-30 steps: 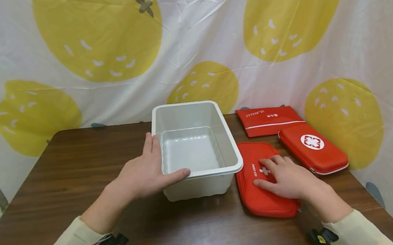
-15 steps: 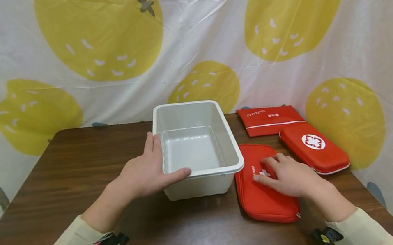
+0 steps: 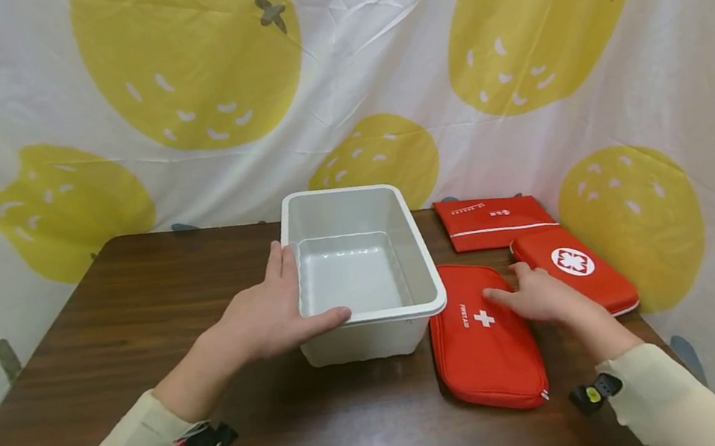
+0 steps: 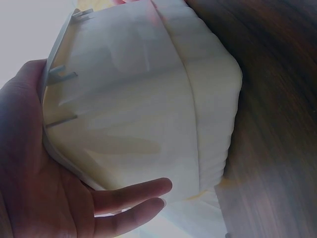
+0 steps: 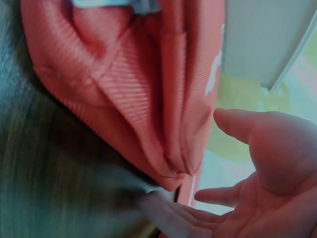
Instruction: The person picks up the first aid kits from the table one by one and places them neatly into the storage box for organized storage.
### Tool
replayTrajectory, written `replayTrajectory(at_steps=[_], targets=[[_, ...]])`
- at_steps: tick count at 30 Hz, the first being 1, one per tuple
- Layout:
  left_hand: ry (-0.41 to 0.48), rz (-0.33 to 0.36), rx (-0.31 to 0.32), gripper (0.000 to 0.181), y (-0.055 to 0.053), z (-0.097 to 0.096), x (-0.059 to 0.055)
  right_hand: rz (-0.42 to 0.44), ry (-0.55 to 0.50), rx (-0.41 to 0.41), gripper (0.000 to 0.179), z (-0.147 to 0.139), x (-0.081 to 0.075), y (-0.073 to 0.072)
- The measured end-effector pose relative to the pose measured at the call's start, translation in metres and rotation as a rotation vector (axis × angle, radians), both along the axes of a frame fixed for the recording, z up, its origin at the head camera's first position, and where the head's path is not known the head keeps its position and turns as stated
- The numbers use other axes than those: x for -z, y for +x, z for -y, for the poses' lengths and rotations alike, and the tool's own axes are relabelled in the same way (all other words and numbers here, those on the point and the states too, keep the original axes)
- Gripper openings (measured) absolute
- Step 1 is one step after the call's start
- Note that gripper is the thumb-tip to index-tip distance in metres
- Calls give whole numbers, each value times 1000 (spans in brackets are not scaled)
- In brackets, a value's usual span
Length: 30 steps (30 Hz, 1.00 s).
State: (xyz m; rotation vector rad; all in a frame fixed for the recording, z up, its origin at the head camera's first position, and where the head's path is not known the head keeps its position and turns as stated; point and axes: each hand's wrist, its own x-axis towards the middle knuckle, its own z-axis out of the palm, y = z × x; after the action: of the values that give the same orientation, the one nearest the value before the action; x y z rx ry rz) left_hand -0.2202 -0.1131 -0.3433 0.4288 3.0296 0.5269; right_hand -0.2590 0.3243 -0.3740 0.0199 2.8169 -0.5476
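A light grey plastic bin (image 3: 366,341) stands mid-table, its inside visible from above. My left hand (image 3: 268,314) rests against its near left corner, thumb along the front rim and straight fingers at the left side. In the left wrist view, two fingers (image 4: 131,195) extend beside the bin's outer wall (image 4: 129,109). To the bin's right lies a red first aid pouch (image 3: 487,357) with a white cross. My right hand (image 3: 539,295) is over its far right edge, fingers spread and gripping nothing. The right wrist view shows the thumb (image 5: 237,124) near the pouch's side (image 5: 133,84).
A red hard case (image 3: 570,266) with a round white emblem lies right of the pouch, near the table's right edge. Behind it is a flat red packet (image 3: 493,219). A lemon-print curtain (image 3: 370,63) hangs behind the brown wooden table (image 3: 138,305).
My right hand has come off the pouch's middle and moved right and away from me, uncovering the white cross. The pouch has shifted slightly toward me. The left hand stays at the bin.
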Motion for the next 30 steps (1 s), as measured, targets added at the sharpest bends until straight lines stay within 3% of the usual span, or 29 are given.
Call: replayTrajectory(at_steps=[7,13,16,23,30], targets=[[7,3,5,137,1,-1,0,106,-189,79,115,-7,9,-8],[3,-1,4,137,1,0,0,129,-287,93,118,-12,15,-12],[3,3,3,137,0,0,0,118,-357,98,116,-14,19,-12],[7,10,-1,137,-1,1,0,78,-685,117,108,-16,31,-12],[16,16,-4,137,1,0,-2,87,-849,100,87,-15,33,-12]])
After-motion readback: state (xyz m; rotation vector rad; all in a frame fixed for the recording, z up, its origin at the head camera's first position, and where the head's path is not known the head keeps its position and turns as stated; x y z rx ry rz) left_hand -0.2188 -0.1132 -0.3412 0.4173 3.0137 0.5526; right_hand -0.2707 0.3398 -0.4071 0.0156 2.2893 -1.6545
